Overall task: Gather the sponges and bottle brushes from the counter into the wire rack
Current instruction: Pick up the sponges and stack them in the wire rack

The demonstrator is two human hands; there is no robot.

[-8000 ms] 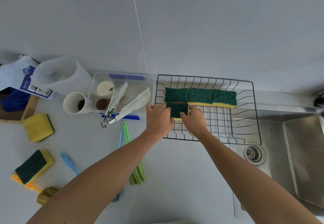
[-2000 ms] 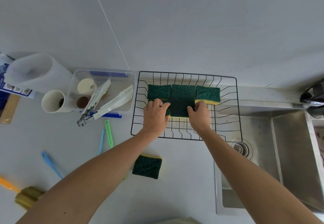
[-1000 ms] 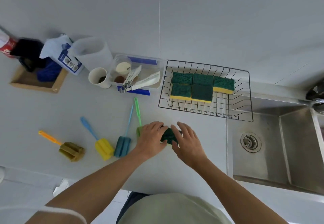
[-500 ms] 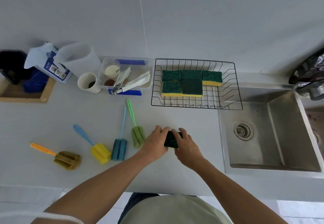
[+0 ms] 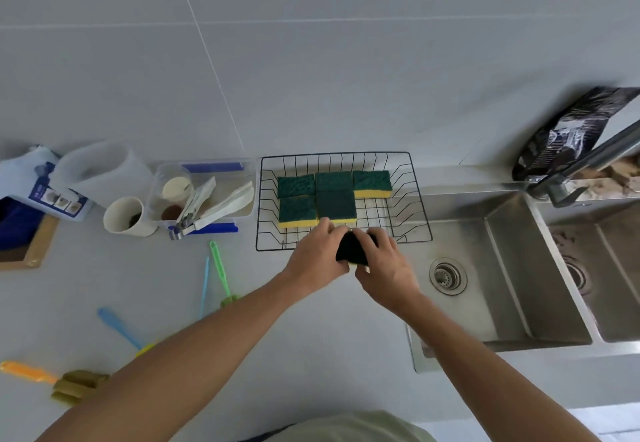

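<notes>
From my feed, the black wire rack (image 5: 412,199) has five sponges in it, green scrub side up with yellow foam showing at the edges: three along the back (image 5: 334,182) and two in front (image 5: 317,209), all packed toward the left. The clear plastic tub (image 5: 249,168) left of it holds white tongs (image 5: 221,204) and a couple of small round lids or cups, can't tell which. A white cup (image 5: 124,216) stands beside it.

Both hands are closed on one more sponge (image 5: 351,251), left hand (image 5: 318,258) and right hand (image 5: 384,268) pinching it from either side just over the rack's front rim. It looks dark green, nearly black in shadow.

Bottle brushes lie on the tabletop (image 5: 104,279): a green-handled one (image 5: 220,268), a light blue one (image 5: 119,325), an orange one (image 5: 27,370).
</notes>
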